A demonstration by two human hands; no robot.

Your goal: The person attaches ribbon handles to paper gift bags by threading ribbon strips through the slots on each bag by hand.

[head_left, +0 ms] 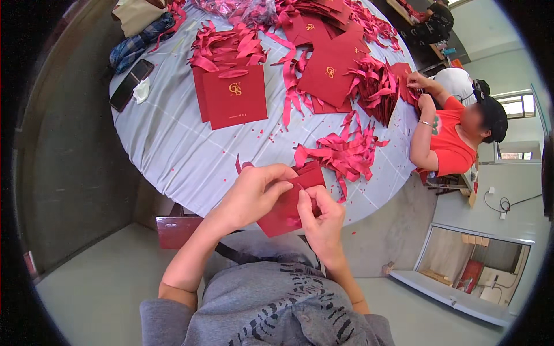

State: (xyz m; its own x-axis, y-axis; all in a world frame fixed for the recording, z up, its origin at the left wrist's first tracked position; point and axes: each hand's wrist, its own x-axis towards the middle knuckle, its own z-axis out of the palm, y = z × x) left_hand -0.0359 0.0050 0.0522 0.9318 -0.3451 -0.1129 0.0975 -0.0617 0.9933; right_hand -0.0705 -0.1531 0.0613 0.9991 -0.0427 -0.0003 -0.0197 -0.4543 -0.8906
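Observation:
A small red paper bag (pixel 277 212) is held in front of me at the near edge of the round table. My left hand (pixel 251 193) is closed, thumb and index finger pinching at the bag's upper part. Close beside it, my right hand (pixel 323 225) is closed too, its fingertips pinched on a thin pink bit that looks like a ribbon end. Fingers hide exactly where it meets the bag. A pink ribbon tail sticks up beyond my left knuckles. Just beyond my right hand lies a loose heap of pink ribbons (pixel 346 151).
Red bags with ribbon handles (pixel 238 106) stand at the far left, more red bags (pixel 329 72) farther right. A phone (pixel 131 85) and crumpled tissue (pixel 141 91) lie at the left edge. At right, a person in a red shirt (pixel 453 138) handles a red bag.

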